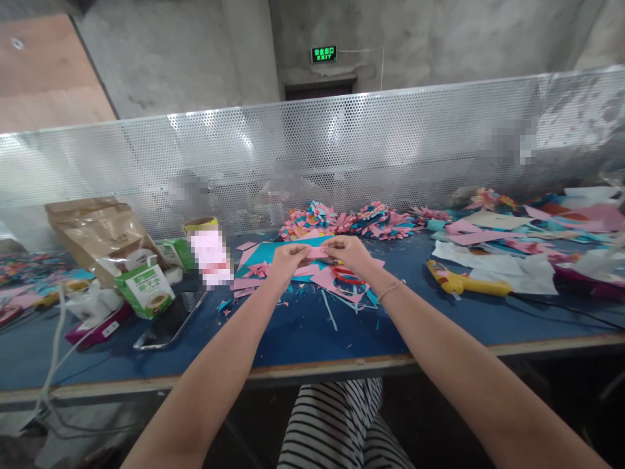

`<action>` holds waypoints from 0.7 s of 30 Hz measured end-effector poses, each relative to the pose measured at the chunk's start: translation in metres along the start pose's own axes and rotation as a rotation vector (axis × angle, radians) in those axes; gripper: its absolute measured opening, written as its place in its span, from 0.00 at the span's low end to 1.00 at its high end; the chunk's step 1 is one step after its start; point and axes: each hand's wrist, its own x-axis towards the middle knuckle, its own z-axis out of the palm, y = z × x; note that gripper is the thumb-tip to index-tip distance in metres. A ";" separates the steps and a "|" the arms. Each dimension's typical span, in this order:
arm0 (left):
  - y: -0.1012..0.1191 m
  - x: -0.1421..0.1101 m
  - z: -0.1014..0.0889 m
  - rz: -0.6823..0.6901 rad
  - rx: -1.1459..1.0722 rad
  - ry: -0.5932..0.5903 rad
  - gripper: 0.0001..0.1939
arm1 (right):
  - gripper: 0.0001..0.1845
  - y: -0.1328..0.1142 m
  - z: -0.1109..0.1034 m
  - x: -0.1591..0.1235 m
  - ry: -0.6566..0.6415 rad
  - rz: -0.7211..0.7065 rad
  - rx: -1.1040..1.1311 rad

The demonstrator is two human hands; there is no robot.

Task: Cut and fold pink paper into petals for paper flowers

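Between my two hands, a small strip of pink paper (317, 252) is stretched level above the table. My left hand (291, 258) pinches its left end, and my right hand (344, 251) pinches the right end. Just under my right hand lie red-handled scissors (348, 276), partly hidden. Beneath both hands are blue paper sheets (263, 252) and pink paper pieces (336, 281). A small folded pink paper piece (258, 270) rests left of my left hand. Thin offcuts (329, 311) are scattered nearer to me.
A yellow glue gun (469, 281) with a black cord lies right. Left stand a brown paper bag (105, 238), a green-and-white carton (146, 288) and a phone (170, 320). Paper flower clusters (383, 220) sit before the perforated metal screen (244, 150).
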 end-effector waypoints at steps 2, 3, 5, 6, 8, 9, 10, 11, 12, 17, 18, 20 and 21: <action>0.000 0.000 0.000 -0.010 -0.003 -0.001 0.11 | 0.13 -0.001 0.000 0.000 -0.005 -0.005 0.000; 0.000 0.000 0.000 -0.010 -0.004 -0.001 0.12 | 0.13 -0.001 0.000 -0.001 -0.004 -0.009 -0.006; 0.000 0.001 0.000 -0.006 -0.004 0.002 0.13 | 0.13 -0.002 0.000 -0.001 0.005 -0.012 -0.024; -0.001 0.001 0.000 -0.004 -0.003 0.002 0.13 | 0.14 -0.002 0.000 0.000 0.012 -0.013 -0.029; -0.001 0.001 -0.001 -0.003 -0.006 -0.001 0.14 | 0.14 -0.002 0.000 0.000 0.015 -0.010 -0.023; -0.001 0.001 -0.001 -0.006 -0.009 -0.003 0.14 | 0.14 -0.002 0.000 0.000 0.010 -0.006 -0.017; -0.001 0.001 -0.001 -0.007 -0.011 -0.004 0.14 | 0.14 -0.001 0.001 0.001 0.004 -0.002 -0.011; -0.001 0.001 -0.001 -0.007 -0.010 -0.005 0.14 | 0.14 -0.002 0.001 0.001 0.000 0.001 -0.009; -0.001 0.001 -0.001 -0.006 -0.007 -0.004 0.14 | 0.14 -0.002 0.001 0.000 -0.002 0.003 -0.011; -0.001 0.002 -0.001 0.008 0.005 -0.004 0.13 | 0.12 -0.008 0.002 -0.002 0.018 -0.003 -0.032; -0.001 0.002 -0.002 0.013 0.004 -0.005 0.13 | 0.12 -0.008 0.002 -0.002 0.019 -0.003 -0.036; -0.001 0.002 -0.002 0.017 0.003 -0.010 0.13 | 0.11 -0.009 0.002 -0.003 0.020 -0.005 -0.037; -0.001 0.002 -0.002 0.017 0.003 -0.013 0.13 | 0.11 -0.009 0.002 -0.003 0.016 -0.006 -0.035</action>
